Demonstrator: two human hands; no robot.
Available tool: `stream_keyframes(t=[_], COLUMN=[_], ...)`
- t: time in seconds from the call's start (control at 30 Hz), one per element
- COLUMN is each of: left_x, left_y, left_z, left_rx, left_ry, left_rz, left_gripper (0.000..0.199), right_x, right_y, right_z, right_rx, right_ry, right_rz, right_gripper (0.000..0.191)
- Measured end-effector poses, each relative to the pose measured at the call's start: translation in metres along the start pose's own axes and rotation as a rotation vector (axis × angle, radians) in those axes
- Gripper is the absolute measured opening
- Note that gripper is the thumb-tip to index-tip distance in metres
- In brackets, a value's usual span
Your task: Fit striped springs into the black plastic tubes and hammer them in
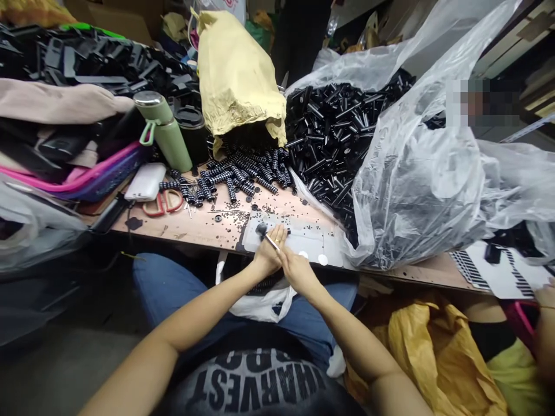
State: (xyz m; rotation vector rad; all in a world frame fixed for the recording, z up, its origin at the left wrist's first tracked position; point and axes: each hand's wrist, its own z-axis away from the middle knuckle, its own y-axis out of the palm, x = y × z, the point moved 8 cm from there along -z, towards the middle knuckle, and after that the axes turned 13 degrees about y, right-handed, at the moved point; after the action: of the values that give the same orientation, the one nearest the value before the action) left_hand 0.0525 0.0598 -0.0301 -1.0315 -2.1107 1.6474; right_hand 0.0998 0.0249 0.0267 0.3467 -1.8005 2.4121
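Observation:
Both hands meet above the front edge of the table (195, 228). My left hand (267, 253) is closed round a dark-tipped rod (272, 241), whose black rounded end points up and left. Against its lower end, my right hand (296, 268) presses with closed fingers; what it grips there is too small to make out. Beneath the hands lies a translucent plastic sheet (312, 242). Small black beads are scattered behind it. Farther back, black ribbed cylinders (243, 173) spill from a yellow paper bag (238, 75).
A clear plastic bag (403, 190) of black tubes (333, 133) stands right. Left are a green bottle (169, 133), red-handled scissors (162, 203), a white box (146, 181) and a pink basket (73, 184). Another person's hand (547, 294) shows at the right edge.

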Motion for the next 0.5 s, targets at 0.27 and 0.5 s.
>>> stream_keyframes(t=[0.27, 0.5], left_x=[0.043, 0.194], left_y=[-0.042, -0.072], left_z=[-0.013, -0.044], left_rx=[0.087, 0.167], left_ry=[-0.124, -0.171], left_rz=[0.198, -0.225], left_gripper=[0.027, 0.032], right_x=[-0.087, -0.115], right_y=[-0.028, -0.051], right_z=[-0.041, -0.096], right_rx=[-0.238, -0.445], right_ry=[0.265, 0.158], right_rz=[0.053, 0.044], right_gripper=[0.035, 0.029])
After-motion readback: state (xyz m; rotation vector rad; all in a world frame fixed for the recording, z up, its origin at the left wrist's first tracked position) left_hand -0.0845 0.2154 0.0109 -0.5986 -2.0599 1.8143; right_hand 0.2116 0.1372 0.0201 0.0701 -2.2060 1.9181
